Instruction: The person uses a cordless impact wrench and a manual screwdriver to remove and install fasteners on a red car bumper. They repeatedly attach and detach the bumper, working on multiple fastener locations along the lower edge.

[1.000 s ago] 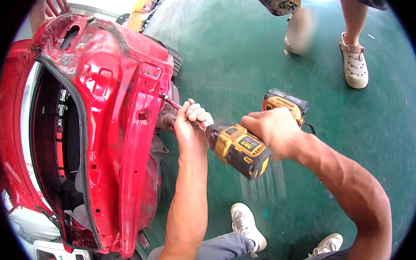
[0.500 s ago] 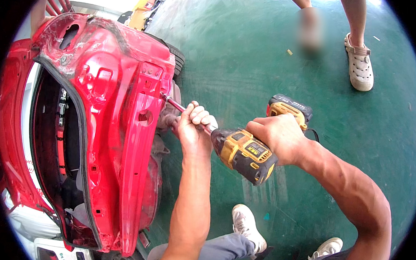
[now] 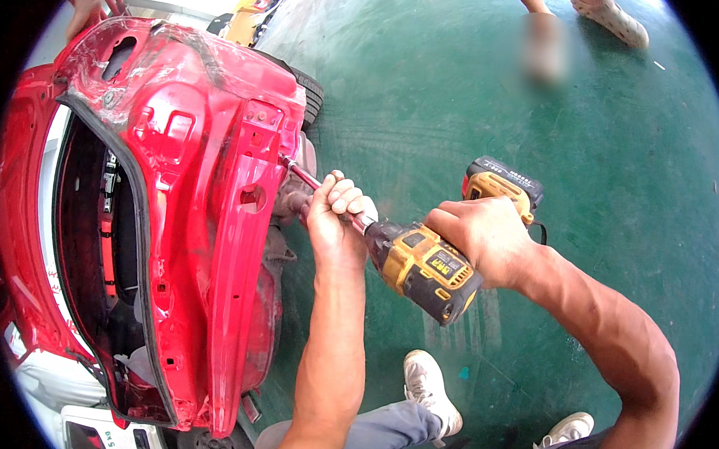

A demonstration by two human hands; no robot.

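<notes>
My right hand (image 3: 489, 235) is closed round the handle of a yellow and black cordless impact wrench (image 3: 426, 269), its battery (image 3: 506, 179) above the fist. A long metal extension bar (image 3: 303, 175) runs from the tool's nose toward the left. My left hand (image 3: 341, 210) wraps round this bar close to the tool. The bar's far end meets the lower edge of the red car body's rear panel (image 3: 242, 218); the fastener there, if any, is hidden.
The trunk opening (image 3: 102, 252) with its black rubber seal lies at the left. Below the body is a tire (image 3: 311, 100). Another person's shoe (image 3: 610, 18) is at the top right, on the green floor (image 3: 621, 197). My white shoes (image 3: 432, 391) are at the bottom.
The other person's shoed foot at the top right has moved up and away. My hands, the wrench and the bar hold nearly the same place.
</notes>
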